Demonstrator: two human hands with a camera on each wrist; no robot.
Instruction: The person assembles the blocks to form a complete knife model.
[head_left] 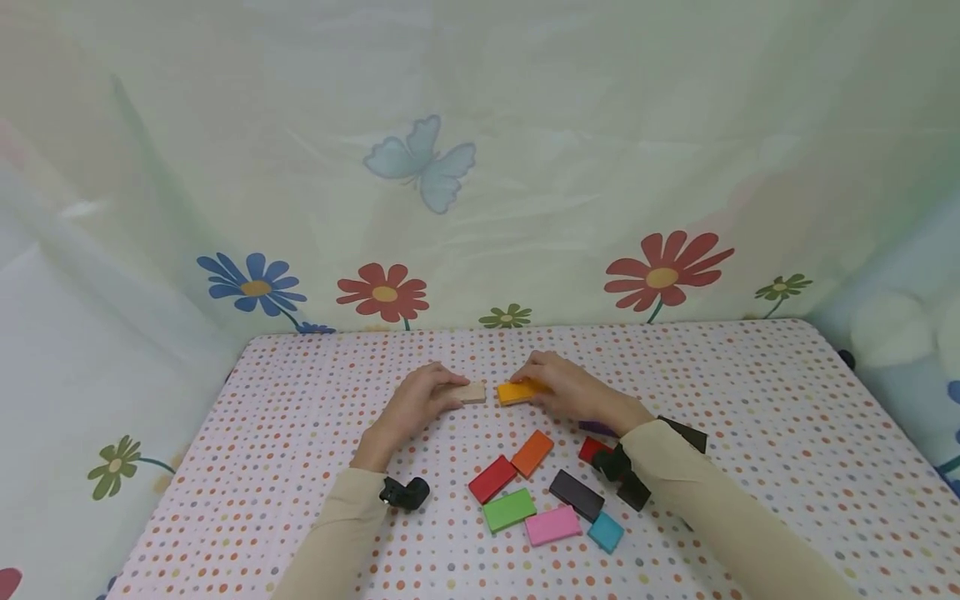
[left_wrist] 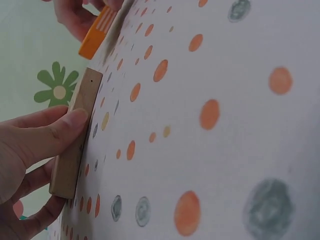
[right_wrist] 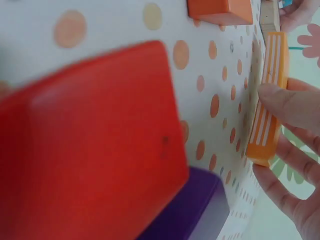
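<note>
"How are your hands doing right now?"

"My left hand [head_left: 424, 395] is clamping a wooden block [head_left: 472, 393] between thumb and fingers, and my right hand [head_left: 567, 390] is pinching a yellow block [head_left: 513, 394] the same way."

"And where are those two sitting?"

"I'm holding them toward the far side of the spotted tablecloth [head_left: 315, 417], end facing end, with a narrow gap showing between. The wooden one is resting on the cloth; whether the yellow one is touching down or hovering slightly, I can't tell."

"How far along are you getting?"

"I'm judging it early. Two blocks are lining up roughly in a row, but their ends aren't meeting. The others are lying loose, nearer me: an orange block [head_left: 532, 454], a red block [head_left: 492, 478], a green block [head_left: 509, 510], a pink block [head_left: 552, 526], a black block [head_left: 577, 495] and a blue block [head_left: 606, 532]. A second red block [head_left: 592, 449] and a purple block [right_wrist: 200, 210] are lying by my right wrist, and a dark block [head_left: 686, 435] is poking out beyond my sleeve [head_left: 705, 504]. I'm gripping none of those."

"Are you keeping anything in a box or tray?"

"No container is showing; the loose blocks are lying straight on the cloth."
</note>
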